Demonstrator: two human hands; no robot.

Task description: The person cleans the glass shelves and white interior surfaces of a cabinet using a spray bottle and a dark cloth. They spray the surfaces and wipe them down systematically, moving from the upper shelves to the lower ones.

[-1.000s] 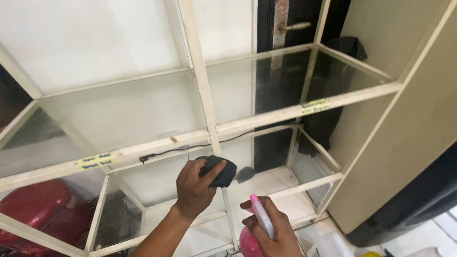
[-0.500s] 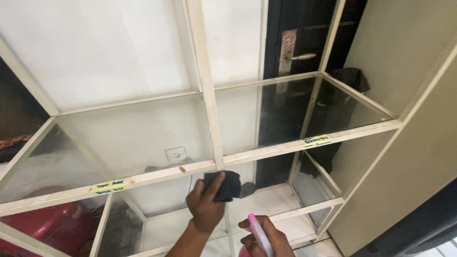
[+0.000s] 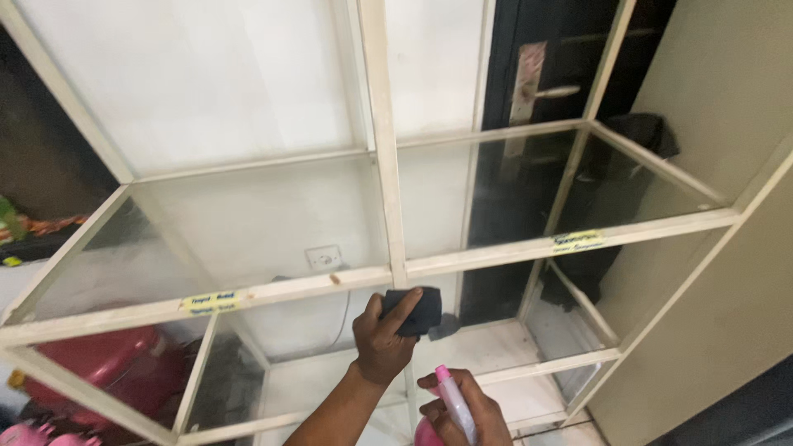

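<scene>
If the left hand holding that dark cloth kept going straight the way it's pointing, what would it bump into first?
Most likely the cream frame of the glass shelf unit, where the upright meets the front rail: the left hand with its dark cloth sits just below that joint. Depth is hard to judge.

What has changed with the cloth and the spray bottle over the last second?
The left hand has slid the dark cloth up the cream upright, from just below the shelf's front rail to right under it. The camera has tilted up, so more of the door handle shows. The right hand still grips the pink spray bottle low in the picture. Nothing was let go.
</scene>
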